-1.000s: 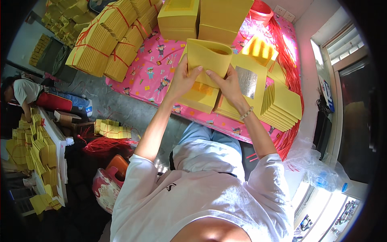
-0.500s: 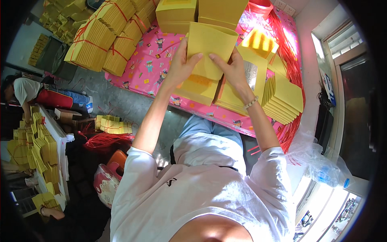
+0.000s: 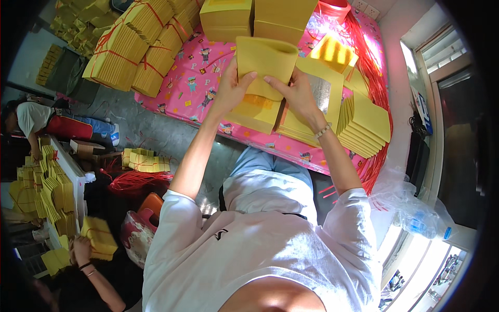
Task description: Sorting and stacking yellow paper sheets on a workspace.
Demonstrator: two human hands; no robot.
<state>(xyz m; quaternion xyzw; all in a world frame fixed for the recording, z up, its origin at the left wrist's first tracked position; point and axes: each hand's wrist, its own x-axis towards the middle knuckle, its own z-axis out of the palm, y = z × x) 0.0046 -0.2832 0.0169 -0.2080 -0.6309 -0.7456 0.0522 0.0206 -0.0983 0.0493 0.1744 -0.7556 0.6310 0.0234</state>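
Between both hands I hold a folded yellow paper piece [image 3: 266,65], whose far edge bows up in a curve. My left hand [image 3: 230,89] grips its left side, thumb on top and fingers behind. On its right side my right hand [image 3: 300,94], with a beaded bracelet at the wrist, grips it the same way. Just below the held piece lies a yellow paper stack [image 3: 253,115] with an orange patch. To its right is another yellow stack [image 3: 297,122] and a sheet with a silver panel [image 3: 320,92]. Fingertips behind the paper are hidden.
Tall yellow stacks [image 3: 227,21] stand at the table's back, red-tied bundles [image 3: 117,57] at left. Fanned yellow pieces [image 3: 365,122] and long red strings [image 3: 371,67] lie along the right. The pink tablecloth [image 3: 182,99] shows between. Two other people work at a white table [image 3: 78,182] at far left.
My hands and the yellow paper piece have shifted slightly left and nearer to me. At lower left, another person's hand now lifts a yellow bundle.
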